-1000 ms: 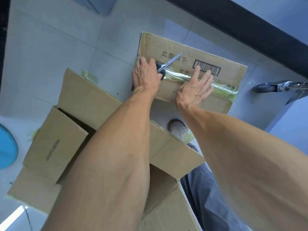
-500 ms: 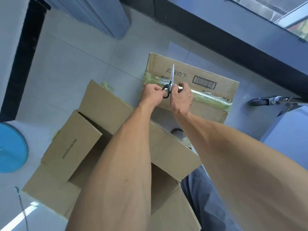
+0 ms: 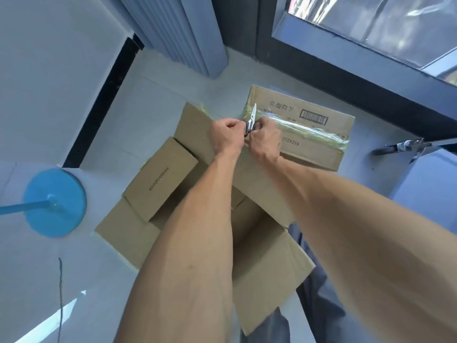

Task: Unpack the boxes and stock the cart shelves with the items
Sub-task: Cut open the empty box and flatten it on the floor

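Head view | your left hand (image 3: 226, 134) and right hand (image 3: 265, 139) both grip the scissors (image 3: 251, 118) at the sealed box (image 3: 319, 149) — near-left end | tape seam (image 3: 306, 128) runs rightward from the blades — right hand nearer.

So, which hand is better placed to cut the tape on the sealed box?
Probably the right hand: it grips the scissors beside the tape on the sealed box. The left hand is at the handles on the far side from the tape.
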{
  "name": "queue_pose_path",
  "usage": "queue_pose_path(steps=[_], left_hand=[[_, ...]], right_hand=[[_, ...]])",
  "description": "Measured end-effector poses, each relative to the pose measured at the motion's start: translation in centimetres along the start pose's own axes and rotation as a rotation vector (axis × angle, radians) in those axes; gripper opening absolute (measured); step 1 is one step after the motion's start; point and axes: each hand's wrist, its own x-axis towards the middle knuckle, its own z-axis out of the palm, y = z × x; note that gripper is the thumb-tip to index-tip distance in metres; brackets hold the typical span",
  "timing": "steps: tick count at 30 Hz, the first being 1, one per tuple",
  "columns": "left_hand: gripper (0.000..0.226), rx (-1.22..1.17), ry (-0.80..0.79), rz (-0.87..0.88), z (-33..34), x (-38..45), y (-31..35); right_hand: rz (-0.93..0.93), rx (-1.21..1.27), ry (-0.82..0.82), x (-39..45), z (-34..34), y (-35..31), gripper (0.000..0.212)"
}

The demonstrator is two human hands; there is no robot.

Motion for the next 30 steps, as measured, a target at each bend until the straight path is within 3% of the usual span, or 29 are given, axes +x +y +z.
queue_pose_path(steps=[7,9,11,12,14,17,20,24,30], left_hand=[[0.014,0.133,-0.060,-0.101,-8.0,-7.9,-5.9],[0.019,0.139,-0.058,-0.198,-9.3,-9.7,-8.1],[0.021,0.156,-0.066,-0.259,-9.8,-10.7,-10.0],[0.019,0.140,-0.081,-0.294,-9.7,-11.3,-10.5],[0.014,0.106,-0.142,-0.373,-9.0,-12.6,-11.4],[0.011,0.134,-0.216,-0.408,-7.1,-13.4,-12.2],[0.013,0.101,-0.237,-0.456,-4.8,-13.7,-12.1],[0.014,0.149,-0.346,-0.403,-2.8,-15.9,-11.8],[0.035,0.030,-0.114,-0.429,-1.5,-18.0,-11.6]], right_hand=[[-0.092,-0.139,-0.206,-11.8,-1.1,4.7,0.021],[-0.294,-0.318,-0.161,-14.7,-1.3,7.0,0.020],[-0.531,-0.535,-0.107,-17.0,-1.4,9.0,0.038],[-0.622,-0.589,-0.128,-17.9,-1.4,9.7,0.047],[-0.714,-0.631,-0.253,-18.8,-1.0,11.3,0.041],[-0.648,-0.633,-0.354,-19.0,-0.4,13.5,0.031],[-0.498,-0.615,-0.275,-18.5,-0.9,14.3,0.026],[-0.282,-0.577,-0.318,-18.4,-2.4,16.1,0.023],[-0.126,-0.552,-0.166,-16.2,-5.1,16.8,0.011]])
